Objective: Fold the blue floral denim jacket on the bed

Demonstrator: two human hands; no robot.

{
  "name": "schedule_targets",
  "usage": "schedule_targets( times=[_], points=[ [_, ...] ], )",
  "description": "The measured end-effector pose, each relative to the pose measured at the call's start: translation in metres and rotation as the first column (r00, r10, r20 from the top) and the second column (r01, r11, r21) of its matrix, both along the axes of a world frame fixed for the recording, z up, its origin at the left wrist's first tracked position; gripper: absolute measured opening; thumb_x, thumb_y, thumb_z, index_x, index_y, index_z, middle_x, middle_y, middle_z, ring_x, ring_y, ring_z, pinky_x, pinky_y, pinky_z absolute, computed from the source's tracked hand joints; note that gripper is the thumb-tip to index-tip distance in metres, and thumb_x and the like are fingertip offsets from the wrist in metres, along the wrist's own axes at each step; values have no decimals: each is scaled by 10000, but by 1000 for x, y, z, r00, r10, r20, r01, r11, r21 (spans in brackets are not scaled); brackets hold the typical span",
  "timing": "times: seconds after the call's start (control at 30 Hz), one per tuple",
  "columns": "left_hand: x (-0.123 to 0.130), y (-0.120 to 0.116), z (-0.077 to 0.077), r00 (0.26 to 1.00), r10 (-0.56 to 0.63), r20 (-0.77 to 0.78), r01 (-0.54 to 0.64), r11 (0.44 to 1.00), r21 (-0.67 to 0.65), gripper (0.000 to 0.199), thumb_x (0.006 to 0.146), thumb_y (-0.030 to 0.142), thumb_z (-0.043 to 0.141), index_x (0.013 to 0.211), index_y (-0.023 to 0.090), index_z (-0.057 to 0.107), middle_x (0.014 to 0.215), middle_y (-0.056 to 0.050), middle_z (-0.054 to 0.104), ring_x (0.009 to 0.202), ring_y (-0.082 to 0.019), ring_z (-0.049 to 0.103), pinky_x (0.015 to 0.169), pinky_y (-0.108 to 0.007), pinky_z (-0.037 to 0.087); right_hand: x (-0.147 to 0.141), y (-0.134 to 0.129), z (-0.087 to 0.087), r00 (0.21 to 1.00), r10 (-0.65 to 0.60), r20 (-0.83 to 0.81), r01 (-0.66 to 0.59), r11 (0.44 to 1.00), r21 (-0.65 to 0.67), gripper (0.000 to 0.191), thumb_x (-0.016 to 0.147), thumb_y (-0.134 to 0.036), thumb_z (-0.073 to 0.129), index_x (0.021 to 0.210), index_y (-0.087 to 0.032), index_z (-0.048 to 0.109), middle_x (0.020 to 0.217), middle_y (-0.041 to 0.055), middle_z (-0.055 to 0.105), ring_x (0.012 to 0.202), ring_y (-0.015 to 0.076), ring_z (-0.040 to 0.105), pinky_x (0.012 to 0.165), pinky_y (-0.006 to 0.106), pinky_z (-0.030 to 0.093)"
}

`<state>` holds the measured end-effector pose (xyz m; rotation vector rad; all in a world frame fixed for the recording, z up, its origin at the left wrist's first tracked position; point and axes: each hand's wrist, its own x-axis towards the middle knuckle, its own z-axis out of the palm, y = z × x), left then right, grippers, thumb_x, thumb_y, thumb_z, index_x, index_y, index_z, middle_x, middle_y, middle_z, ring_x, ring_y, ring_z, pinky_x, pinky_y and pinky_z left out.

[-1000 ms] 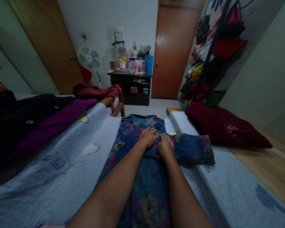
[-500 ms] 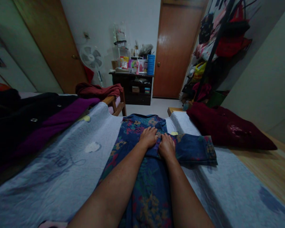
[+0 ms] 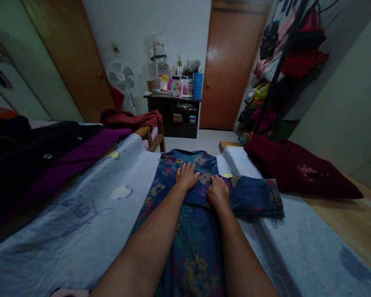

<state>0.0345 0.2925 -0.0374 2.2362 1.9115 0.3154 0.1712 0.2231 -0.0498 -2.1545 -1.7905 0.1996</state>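
Observation:
A blue denim garment with a floral print [image 3: 198, 231] lies on the bed in front of me, collar at the far end. One sleeve [image 3: 253, 196] is folded across it and sticks out to the right, cuff outward. My left hand [image 3: 187, 176] rests flat on the upper part of the garment, fingers stretched forward. Just right of it, my right hand [image 3: 218, 192] presses on the sleeve near the garment's edge, its fingers slightly bent and lying on the cloth. Neither hand lifts the fabric.
A pale patterned sheet [image 3: 102, 243] covers the bed. Dark clothing with a purple part [image 3: 80, 156] lies left; a maroon garment [image 3: 297, 169] lies right on a wooden board [image 3: 343, 218]. Beyond stand a fan [image 3: 122, 78], a dark cabinet [image 3: 160, 117] and a door [image 3: 227, 70].
My left hand has slid a little to the left and away from my right hand, with its fingers more spread. The right hand stays nearly in place; the garment looks the same.

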Motion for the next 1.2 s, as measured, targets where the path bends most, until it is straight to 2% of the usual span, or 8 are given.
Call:
schedule_targets(
  times=[0.23,0.4,0.57,0.67,0.83,0.97,1.2],
  points=[
    [0,0,-2,994,106,-14,-105,994,10,615,950,532,312,1467,206,377,1600,-126,252,1483,-305,171,1183,-458,194,-1,0,3,1000,-7,-17,7,1000,-23,502,938,-190,333,1421,-184,470,1531,73,395,1417,232,309,1126,355,242],
    [0,2,-4,994,109,-7,-109,994,-3,611,938,542,336,1458,226,393,1602,-119,247,1482,-332,159,1174,-489,204,-1,1,6,999,12,-30,-12,1000,13,486,912,-184,384,1378,-174,521,1494,88,445,1401,258,339,1131,382,248],
    [-1,1,-4,995,102,-4,-102,995,19,602,945,533,326,1454,218,399,1596,-125,261,1477,-340,173,1169,-498,213,-15,3,8,979,199,-47,-190,970,149,499,903,-130,345,1370,-151,523,1466,86,482,1392,210,355,1154,358,223],
    [-2,1,-5,995,98,-8,-98,995,22,570,960,486,312,1454,217,404,1589,-123,281,1476,-330,185,1169,-490,220,-25,-1,6,956,290,-42,-285,953,106,518,910,-125,320,1400,-141,486,1474,94,473,1382,191,374,1141,332,245],
    [-2,4,-8,994,108,-13,-108,994,30,560,960,468,319,1457,226,407,1591,-100,284,1478,-313,186,1176,-478,217,-23,-5,7,984,176,11,-175,984,-42,499,926,-295,405,1409,-193,479,1548,69,367,1431,236,290,1153,392,210],
    [-2,4,-8,994,113,7,-113,993,29,565,950,473,338,1454,227,412,1591,-109,281,1476,-327,183,1176,-496,211,-15,-2,12,994,99,51,-93,990,-104,585,930,-414,411,1460,-165,411,1567,106,323,1443,271,260,1157,432,177],
    [0,0,-6,993,116,7,-117,992,51,557,940,465,362,1439,224,422,1582,-109,302,1475,-312,192,1173,-472,221,-14,-5,15,988,142,65,-132,981,-142,572,951,-409,361,1477,-182,383,1586,82,287,1458,268,230,1161,451,168]
  ],
)
